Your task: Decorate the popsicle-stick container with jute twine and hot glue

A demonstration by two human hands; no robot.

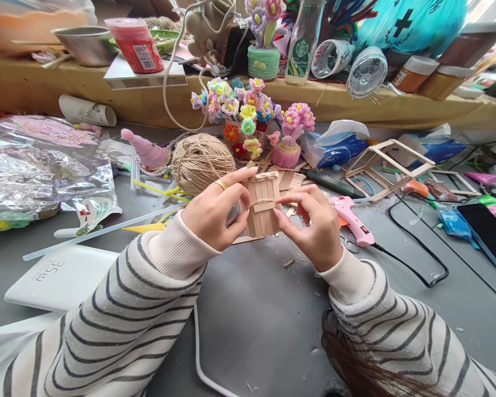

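A small panel of wooden craft sticks (pixel 263 218) is held up between my two hands, with twine along its top edge and a short stick and a strand of twine across its middle. My left hand (pixel 217 212) grips its left side, thumb low and index finger reaching to the top corner. On the right side, my right hand (pixel 312 223) pinches the edge near the crosswise twine. Behind my left hand sits a ball of jute twine (pixel 202 162). A pink glue gun (pixel 353 220) lies just right of my right hand.
Pipe-cleaner flowers (pixel 248 110) stand behind the hands. A stick frame (pixel 391 165) and a phone (pixel 485 234) are at the right, with the glue gun's black cord (pixel 430 281) looping nearby. At the left lie a white power bank (pixel 62 278) and clear plastic packaging (pixel 49 176).
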